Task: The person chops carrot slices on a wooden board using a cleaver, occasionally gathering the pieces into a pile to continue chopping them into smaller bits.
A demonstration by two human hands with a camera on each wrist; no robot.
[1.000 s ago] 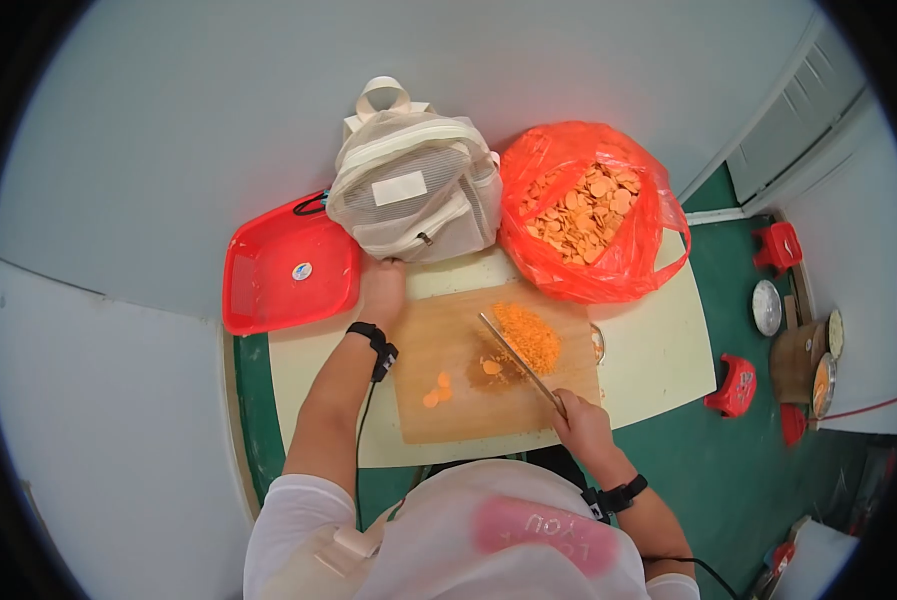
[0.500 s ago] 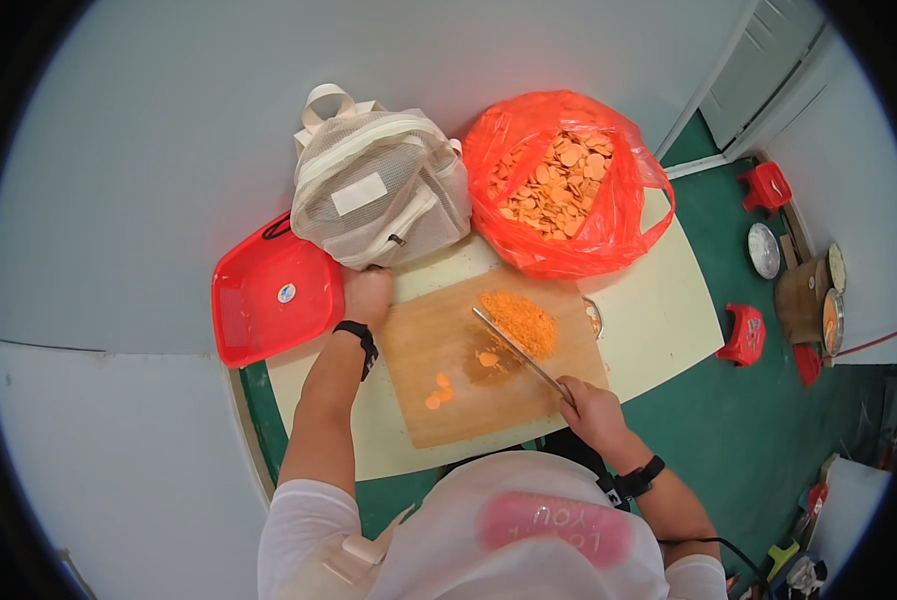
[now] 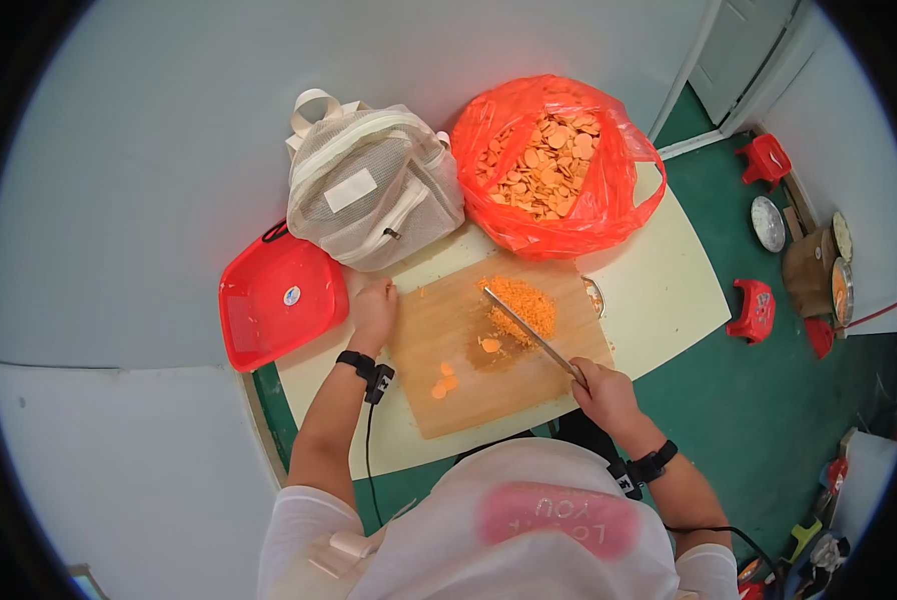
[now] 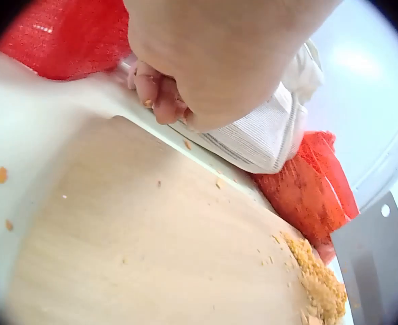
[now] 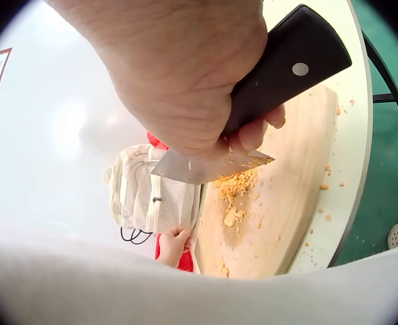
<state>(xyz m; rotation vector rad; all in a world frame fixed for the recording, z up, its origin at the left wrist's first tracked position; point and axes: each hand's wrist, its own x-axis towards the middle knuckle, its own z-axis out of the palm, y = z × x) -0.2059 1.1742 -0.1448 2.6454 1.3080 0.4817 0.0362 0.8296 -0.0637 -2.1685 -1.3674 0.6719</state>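
My right hand [image 3: 605,397] grips the black handle [image 5: 297,64] of a cleaver [image 4: 378,261], whose broad blade stands on edge over the wooden cutting board [image 3: 448,330]. Against the blade lies a heap of finely chopped carrot [image 3: 524,305]. One carrot slice [image 3: 490,345] sits beside the blade, and a few more slices [image 3: 445,381] lie toward the board's near left. At the board's left edge is my left hand [image 3: 375,310], its fingers curled in, with an orange crumb on a fingertip [image 4: 148,103]. Nothing shows in its grasp.
A cream mesh backpack [image 3: 368,190] stands at the back beside a red plastic basin [image 3: 286,330]. Back right, an open red bag [image 3: 608,225] bulges with carrot slices. A metal rim [image 3: 595,297] peeks out at the board's right. Red stools [image 3: 753,312] stand on the green floor.
My left hand has drawn back from the backpack's base to the board's left edge. The cleaver stays beside the chopped heap in my right hand. The head view has shifted slightly.
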